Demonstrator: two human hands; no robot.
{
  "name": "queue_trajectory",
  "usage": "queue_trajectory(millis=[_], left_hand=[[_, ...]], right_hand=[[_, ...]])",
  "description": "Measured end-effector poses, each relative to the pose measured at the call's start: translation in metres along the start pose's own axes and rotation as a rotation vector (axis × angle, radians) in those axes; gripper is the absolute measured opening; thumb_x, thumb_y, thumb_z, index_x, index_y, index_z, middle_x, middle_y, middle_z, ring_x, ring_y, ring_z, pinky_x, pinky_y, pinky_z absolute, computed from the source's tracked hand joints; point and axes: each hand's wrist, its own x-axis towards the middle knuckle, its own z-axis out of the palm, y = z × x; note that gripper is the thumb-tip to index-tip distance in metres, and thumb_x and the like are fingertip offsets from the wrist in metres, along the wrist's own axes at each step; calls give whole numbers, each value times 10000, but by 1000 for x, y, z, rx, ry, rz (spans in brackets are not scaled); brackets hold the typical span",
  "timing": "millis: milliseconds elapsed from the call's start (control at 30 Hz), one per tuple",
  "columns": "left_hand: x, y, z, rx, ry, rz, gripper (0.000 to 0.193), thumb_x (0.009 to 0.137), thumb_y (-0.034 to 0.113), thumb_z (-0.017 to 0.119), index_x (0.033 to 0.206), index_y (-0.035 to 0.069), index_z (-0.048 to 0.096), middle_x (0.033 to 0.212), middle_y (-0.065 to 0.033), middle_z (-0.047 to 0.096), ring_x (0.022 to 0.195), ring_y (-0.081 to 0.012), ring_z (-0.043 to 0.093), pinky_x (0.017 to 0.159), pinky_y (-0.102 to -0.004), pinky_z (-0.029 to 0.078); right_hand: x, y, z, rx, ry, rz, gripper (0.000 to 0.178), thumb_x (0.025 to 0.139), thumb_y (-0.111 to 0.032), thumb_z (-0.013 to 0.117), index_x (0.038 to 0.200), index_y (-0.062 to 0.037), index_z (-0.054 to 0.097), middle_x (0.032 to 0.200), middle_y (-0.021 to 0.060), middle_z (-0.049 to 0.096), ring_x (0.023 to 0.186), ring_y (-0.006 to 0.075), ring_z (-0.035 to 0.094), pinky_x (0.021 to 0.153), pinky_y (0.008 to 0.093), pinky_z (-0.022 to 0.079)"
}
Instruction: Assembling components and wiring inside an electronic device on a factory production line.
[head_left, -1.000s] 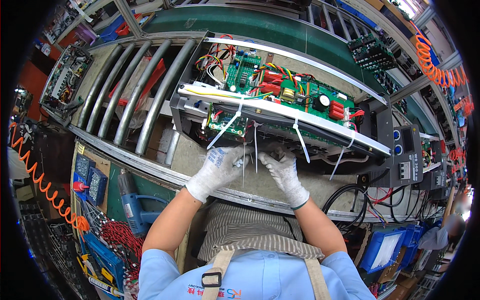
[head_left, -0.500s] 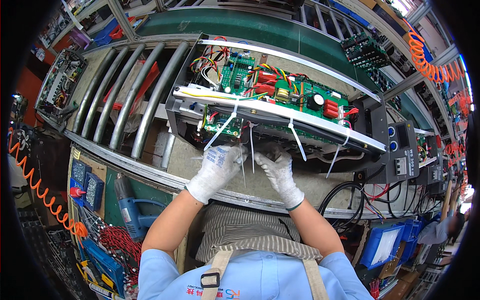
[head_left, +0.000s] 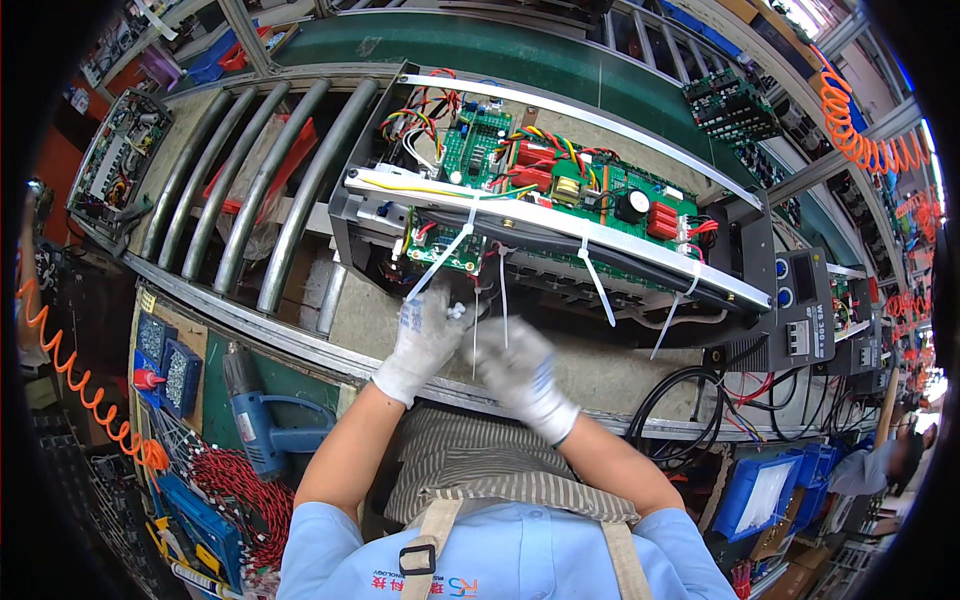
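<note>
An open machine chassis (head_left: 350, 225) lies lengthwise before me, with a green circuit board (head_left: 600, 205) and coloured wires inside. White cable ties (head_left: 597, 288) with long loose tails hang along its near metal rail (head_left: 560, 228). Below the chassis's left part, my gloved left hand (head_left: 425, 335) has its fingers curled in by a small white piece (head_left: 457, 312); what it grips is unclear. My gloved right hand (head_left: 520, 375) is smeared by motion, close to the dangling tie tails, its fingers not readable.
Metal rollers (head_left: 245, 200) run left of the chassis, toward another opened unit (head_left: 120, 170). A blue heat gun (head_left: 265, 425) lies at lower left beside red wires (head_left: 240, 500). Black cables (head_left: 690, 400) loop at right, above a blue bin (head_left: 760, 490) of white strips.
My right hand has come down and left, away from the chassis's underside, and turned its back upward. The left hand has shifted slightly left and down.
</note>
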Motion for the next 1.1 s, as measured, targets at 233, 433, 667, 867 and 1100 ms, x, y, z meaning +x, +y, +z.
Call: queue_trajectory(millis=[233,433,667,867,1100], left_hand=[[-9,3,-12,0,4,-24,327,808,296,741,800,3,595,668,-195,576,632,-385,601,557,-454,456],[-16,16,-6,16,-29,346,238,836,119,686,1045,20,629,830,-157,665,673,-306,659,563,-379,510],[-4,21,-10,169,-217,448,262,810,46,647,1072,41,641,910,-146,685,807,-327,678,692,-396,546],[-8,6,-11,-50,-108,326,196,790,22,616,976,57,667,854,-146,670,779,-348,660,658,-404,532],[-2,-32,14,208,-76,222,181,850,148,595,1000,58,641,894,-196,657,789,-392,639,694,-467,512]], right_hand=[[-17,24,-37,143,-169,675,457,850,-185,704,1237,-19,525,759,118,611,733,131,631,623,280,542],[17,54,-42,-503,-455,203,569,913,-386,549,1381,-87,424,1059,254,642,957,424,628,853,480,515],[50,43,-36,-755,-565,145,485,890,-368,553,1281,-83,521,1125,187,653,1013,385,627,886,493,495],[59,24,-50,-832,-705,330,451,919,-404,532,1266,-116,531,1134,183,651,1015,365,636,869,491,507],[54,37,-36,-885,-646,386,389,927,-353,519,1235,-117,546,1119,203,652,992,372,647,836,491,530]])
